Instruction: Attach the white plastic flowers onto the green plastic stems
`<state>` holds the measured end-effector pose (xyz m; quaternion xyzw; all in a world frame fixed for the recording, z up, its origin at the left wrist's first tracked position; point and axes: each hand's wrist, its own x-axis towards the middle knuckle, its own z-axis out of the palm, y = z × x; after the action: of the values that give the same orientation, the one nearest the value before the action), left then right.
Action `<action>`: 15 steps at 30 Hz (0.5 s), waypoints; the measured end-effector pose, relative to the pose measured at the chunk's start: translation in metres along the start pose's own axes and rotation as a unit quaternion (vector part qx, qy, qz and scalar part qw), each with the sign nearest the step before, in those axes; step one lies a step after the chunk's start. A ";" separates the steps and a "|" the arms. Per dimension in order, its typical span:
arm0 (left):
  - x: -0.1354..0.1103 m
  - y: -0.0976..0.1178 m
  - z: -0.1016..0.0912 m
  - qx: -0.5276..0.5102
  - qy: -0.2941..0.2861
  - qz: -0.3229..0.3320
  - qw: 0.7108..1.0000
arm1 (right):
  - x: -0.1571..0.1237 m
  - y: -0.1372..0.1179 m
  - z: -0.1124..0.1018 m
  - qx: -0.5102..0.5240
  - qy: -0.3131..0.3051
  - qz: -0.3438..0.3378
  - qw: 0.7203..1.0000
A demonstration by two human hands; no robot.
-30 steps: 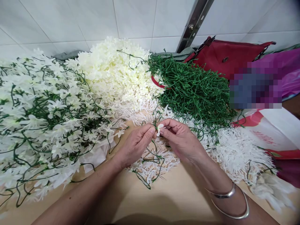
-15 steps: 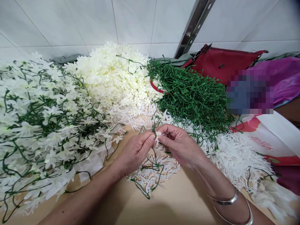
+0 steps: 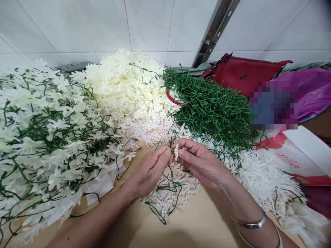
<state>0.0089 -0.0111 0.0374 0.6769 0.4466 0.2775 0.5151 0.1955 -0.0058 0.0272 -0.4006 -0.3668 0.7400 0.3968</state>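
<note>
My left hand point(image 3: 150, 170) and my right hand point(image 3: 200, 162) meet at the middle of the table, fingertips pinched together. Between them sits a small white artificial flower point(image 3: 176, 151) on a thin green stem point(image 3: 172, 175) that hangs down under my hands. Both hands are closed on it. Under my hands lies a scatter of white plastic stamen pieces point(image 3: 172, 193). Two silver bangles point(image 3: 252, 224) ring my right wrist.
Finished white flower vines point(image 3: 49, 137) pile up at the left. A heap of loose cream petals point(image 3: 129, 86) lies at the back, bare green stems point(image 3: 214, 106) to its right. A red handbag point(image 3: 243, 72), a purple bag point(image 3: 312, 89) and a white-and-red bag point(image 3: 305, 151) sit at the right.
My hands have stayed pinched together on the small flower, with only slight finger movement. The view has tilted a little, so everything sits lower in the picture.
</note>
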 end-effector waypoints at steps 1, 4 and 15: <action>0.001 0.000 0.000 0.004 -0.003 0.000 1.000 | 0.000 0.001 0.000 -0.006 0.001 -0.002 1.000; 0.002 0.000 -0.001 0.016 -0.008 0.004 1.000 | 0.001 0.004 0.001 -0.029 0.017 -0.009 0.999; 0.003 -0.004 0.004 0.003 -0.015 0.042 0.999 | 0.007 0.010 0.003 -0.073 0.059 -0.046 0.994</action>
<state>0.0124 -0.0099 0.0320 0.7006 0.4109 0.2872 0.5077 0.1878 -0.0042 0.0179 -0.4545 -0.4138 0.6671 0.4209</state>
